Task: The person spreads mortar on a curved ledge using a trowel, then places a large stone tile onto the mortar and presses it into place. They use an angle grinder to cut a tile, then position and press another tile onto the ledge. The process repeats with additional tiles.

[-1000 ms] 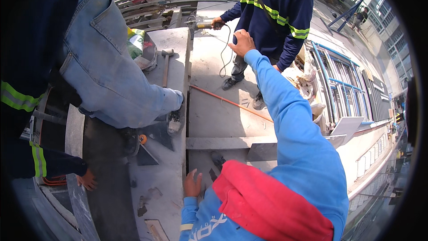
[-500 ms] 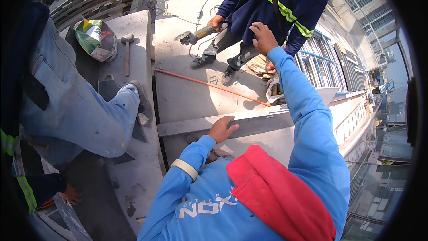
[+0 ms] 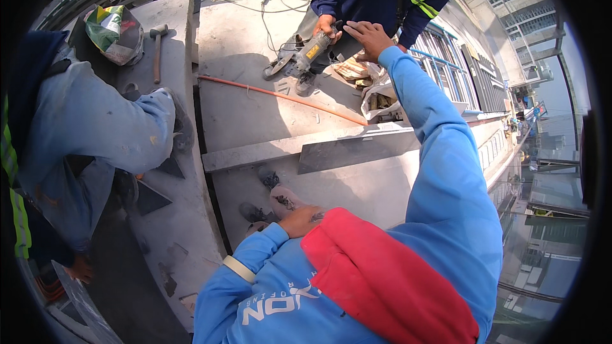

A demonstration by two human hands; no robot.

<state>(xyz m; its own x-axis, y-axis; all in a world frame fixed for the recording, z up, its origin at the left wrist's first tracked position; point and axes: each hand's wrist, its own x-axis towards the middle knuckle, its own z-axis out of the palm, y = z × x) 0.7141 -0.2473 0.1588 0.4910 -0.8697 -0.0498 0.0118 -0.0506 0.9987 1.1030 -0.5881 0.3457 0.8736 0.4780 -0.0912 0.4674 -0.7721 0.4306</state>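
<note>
My right hand is stretched out at arm's length toward a co-worker, its fingers extended and holding nothing that I can see. Its fingertips come close to the rear end of a grey angle grinder; whether they touch it I cannot tell. The co-worker's hand grips the grinder, whose disc points down to the left. Low against my own body lies my left hand, by my leg, its fingers mostly hidden by the red cloth hanging over my chest.
A long concrete strip crosses before me, with a dark slab leaning on it. Beyond lie an orange rod, a cable and a white sack. At left, a hammer and a bag sit near another person's leg.
My left hand has dropped back from over the concrete strip to my body. The co-worker's grinder has come nearer my right hand, which stays outstretched. My view has shifted.
</note>
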